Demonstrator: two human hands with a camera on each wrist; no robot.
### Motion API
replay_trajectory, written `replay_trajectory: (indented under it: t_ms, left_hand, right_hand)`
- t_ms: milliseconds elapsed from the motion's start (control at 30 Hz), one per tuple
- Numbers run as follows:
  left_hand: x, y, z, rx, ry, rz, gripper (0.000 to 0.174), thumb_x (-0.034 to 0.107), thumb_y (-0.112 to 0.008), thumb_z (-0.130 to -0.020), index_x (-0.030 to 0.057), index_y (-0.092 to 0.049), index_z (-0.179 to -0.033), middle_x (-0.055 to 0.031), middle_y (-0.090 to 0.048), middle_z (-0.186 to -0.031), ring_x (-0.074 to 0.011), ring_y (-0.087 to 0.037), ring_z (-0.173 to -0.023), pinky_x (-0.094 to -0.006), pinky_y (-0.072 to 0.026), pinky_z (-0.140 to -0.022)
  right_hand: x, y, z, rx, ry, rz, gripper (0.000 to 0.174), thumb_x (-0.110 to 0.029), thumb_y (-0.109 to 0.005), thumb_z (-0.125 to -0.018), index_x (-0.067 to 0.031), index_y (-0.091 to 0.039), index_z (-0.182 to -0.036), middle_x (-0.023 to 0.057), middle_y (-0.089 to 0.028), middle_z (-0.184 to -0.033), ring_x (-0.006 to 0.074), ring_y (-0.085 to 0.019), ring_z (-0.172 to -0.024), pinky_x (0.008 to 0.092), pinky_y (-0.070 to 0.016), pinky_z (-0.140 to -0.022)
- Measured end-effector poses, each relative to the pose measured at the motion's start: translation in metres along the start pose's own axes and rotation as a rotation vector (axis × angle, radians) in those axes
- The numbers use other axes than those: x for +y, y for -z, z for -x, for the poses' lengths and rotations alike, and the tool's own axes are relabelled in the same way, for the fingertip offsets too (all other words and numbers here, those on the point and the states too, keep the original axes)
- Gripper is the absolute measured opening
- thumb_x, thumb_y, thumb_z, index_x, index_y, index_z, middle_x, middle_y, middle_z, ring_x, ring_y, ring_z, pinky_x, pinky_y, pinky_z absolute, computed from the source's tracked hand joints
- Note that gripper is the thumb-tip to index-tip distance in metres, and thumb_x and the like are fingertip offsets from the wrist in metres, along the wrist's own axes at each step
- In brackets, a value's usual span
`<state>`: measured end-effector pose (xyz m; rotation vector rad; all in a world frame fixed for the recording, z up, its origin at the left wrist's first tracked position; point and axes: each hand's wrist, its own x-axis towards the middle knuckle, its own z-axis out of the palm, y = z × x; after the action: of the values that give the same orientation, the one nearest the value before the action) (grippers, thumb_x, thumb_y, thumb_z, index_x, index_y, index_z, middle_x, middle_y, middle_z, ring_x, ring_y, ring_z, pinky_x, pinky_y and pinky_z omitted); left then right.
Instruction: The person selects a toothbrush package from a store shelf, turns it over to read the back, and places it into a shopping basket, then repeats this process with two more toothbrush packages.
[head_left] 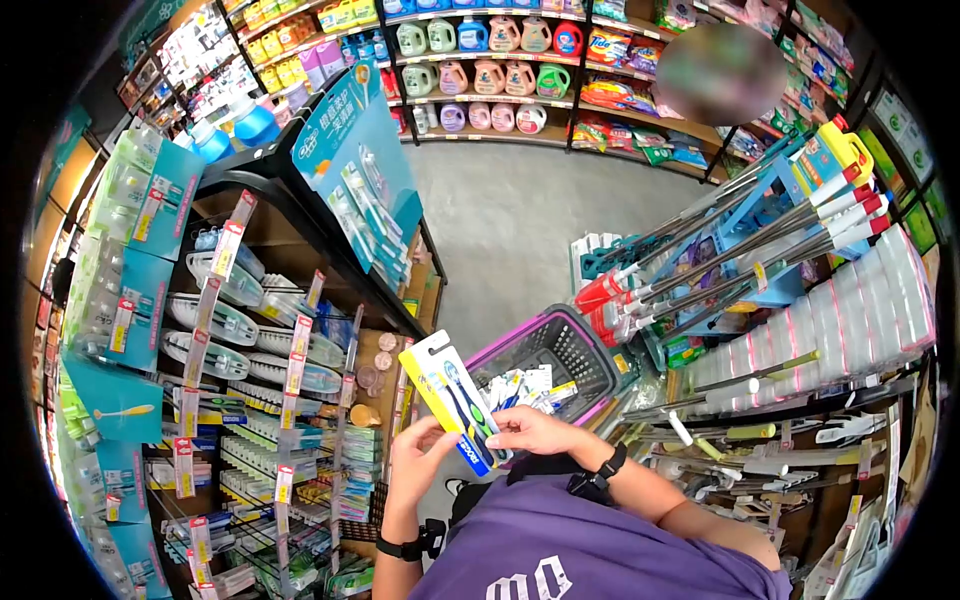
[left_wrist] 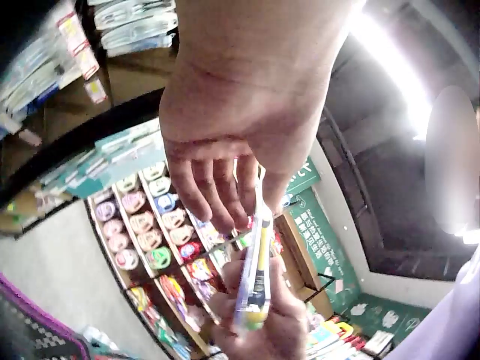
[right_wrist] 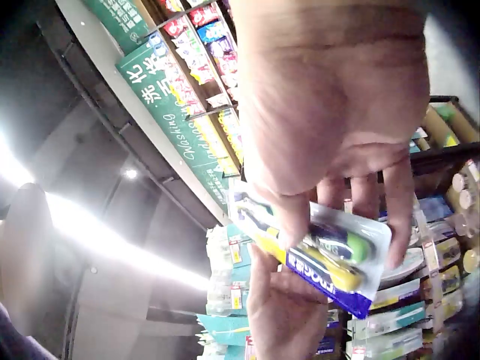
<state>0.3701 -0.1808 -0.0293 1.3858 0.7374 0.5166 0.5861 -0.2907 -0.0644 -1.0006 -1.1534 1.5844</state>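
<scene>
Shirt (head_left: 610,538) nearest, below left hand (head_left: 415,462) and right hand (head_left: 537,431), both pinching pack (head_left: 447,383) between them; basket (head_left: 588,345) just beyond. Looks like inspection step; next move probably calls for one hand keeping grip.

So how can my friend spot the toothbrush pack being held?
In the head view, find the dark grey plastic basket with a purple rim. At its left, the left hand and right hand hold a flat yellow, white and blue toothbrush pack. Unlike the mostly white packs in the basket, it's held up.
</scene>
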Motion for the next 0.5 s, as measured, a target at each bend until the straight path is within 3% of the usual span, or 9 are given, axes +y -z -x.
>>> replay_trajectory:
  t_ms: [133, 200, 267, 400, 467, 500]
  left_hand:
    - [-0.008, -0.02, -0.002, -0.076, 0.036, -0.076, 0.017, 0.007, -0.072, -0.09, -0.0013, -0.07, -0.105, -0.004, -0.072, -0.09, -0.0088, -0.065, -0.08, -0.0241, -0.051, -0.074]
    - [-0.006, -0.034, -0.004, -0.09, -0.042, -0.135, 0.016, 0.007, -0.072, -0.09, -0.0014, -0.07, -0.103, -0.0042, -0.072, -0.088, -0.0088, -0.065, -0.079, -0.0242, -0.0508, -0.072]
    - [-0.011, -0.045, -0.004, -0.059, -0.032, -0.172, 0.016, 0.008, -0.072, -0.09, -0.0021, -0.07, -0.102, -0.0044, -0.072, -0.087, -0.0088, -0.065, -0.077, -0.0239, -0.0505, -0.07]
    - [-0.007, -0.051, 0.001, 0.009, 0.011, -0.196, 0.015, 0.008, -0.07, -0.092, -0.0031, -0.07, -0.102, -0.0049, -0.072, -0.086, -0.0091, -0.066, -0.077, -0.0238, -0.0513, -0.07]
    - [-0.001, -0.051, 0.003, 0.031, 0.012, -0.15, 0.015, 0.008, -0.068, -0.094, -0.0037, -0.069, -0.103, -0.0048, -0.072, -0.087, -0.0091, -0.066, -0.078, -0.0244, -0.0522, -0.072]
    - [0.005, -0.051, 0.004, 0.039, 0.02, -0.173, 0.015, 0.008, -0.067, -0.094, -0.0038, -0.069, -0.104, -0.0048, -0.072, -0.087, -0.0092, -0.066, -0.079, -0.0246, -0.0524, -0.072]
  right_hand:
    - [-0.009, 0.016, 0.017, 0.055, -0.106, -0.049, 0.033, -0.019, -0.062, -0.101, 0.0013, -0.061, -0.126, -0.0015, -0.066, -0.107, 0.006, -0.055, -0.094, 0.025, -0.0466, -0.081]
    - [0.023, 0.036, 0.018, 0.048, -0.113, 0.044, 0.032, -0.024, -0.065, -0.099, -0.0025, -0.063, -0.123, -0.0069, -0.062, -0.093, 0.0027, -0.052, -0.08, 0.0211, -0.0441, -0.067]
    - [0.008, 0.041, 0.023, 0.006, -0.099, -0.025, 0.025, -0.025, -0.065, -0.099, -0.0035, -0.066, -0.112, -0.0088, -0.057, -0.086, 0.0011, -0.047, -0.074, 0.021, -0.0396, -0.063]
    - [0.004, 0.046, 0.02, -0.044, -0.089, 0.011, 0.027, -0.026, -0.064, -0.1, -0.0032, -0.065, -0.115, -0.0072, -0.058, -0.086, 0.002, -0.048, -0.076, 0.0213, -0.0425, -0.066]
    - [0.013, 0.04, 0.012, -0.037, 0.126, 0.004, 0.032, -0.028, -0.064, -0.099, -0.0027, -0.065, -0.119, -0.0069, -0.062, -0.091, 0.0034, -0.052, -0.078, 0.0224, -0.0457, -0.064]
    - [0.001, 0.034, 0.013, -0.019, 0.132, -0.007, 0.031, -0.028, -0.066, -0.098, -0.0027, -0.066, -0.116, -0.0059, -0.063, -0.091, 0.0043, -0.053, -0.078, 0.0235, -0.0468, -0.065]
